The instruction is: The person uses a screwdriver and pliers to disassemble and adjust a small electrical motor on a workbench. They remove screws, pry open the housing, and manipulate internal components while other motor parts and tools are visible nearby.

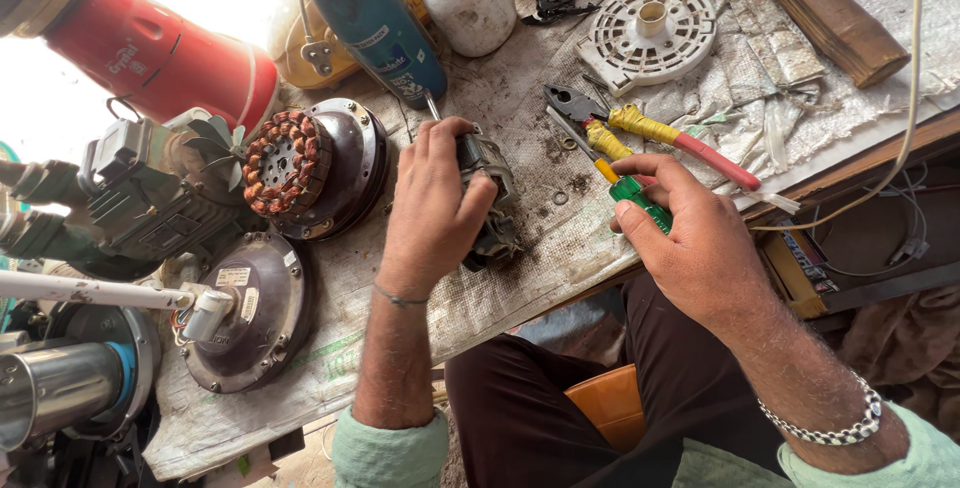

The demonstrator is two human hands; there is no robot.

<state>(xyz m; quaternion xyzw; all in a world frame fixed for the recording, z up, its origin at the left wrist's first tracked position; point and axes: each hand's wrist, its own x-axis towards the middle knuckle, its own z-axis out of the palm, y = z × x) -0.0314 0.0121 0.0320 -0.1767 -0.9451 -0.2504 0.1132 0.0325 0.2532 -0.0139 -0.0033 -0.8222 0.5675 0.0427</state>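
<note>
From my remote feed, the left hand [435, 203] has its fingers clamped over a small dark motor [487, 198] that stands on the tabletop [530, 98] near its front edge, while the right hand [690, 238] has its fingers closed on a green-handled screwdriver [630, 198] just beside it. I judge the motor could roll off that edge if the grip loosens, and the screwdriver tip could slip on the greasy casing toward the holding hand. Pliers [650, 128] and a copper-wound stator [285, 163] lie near.
</note>
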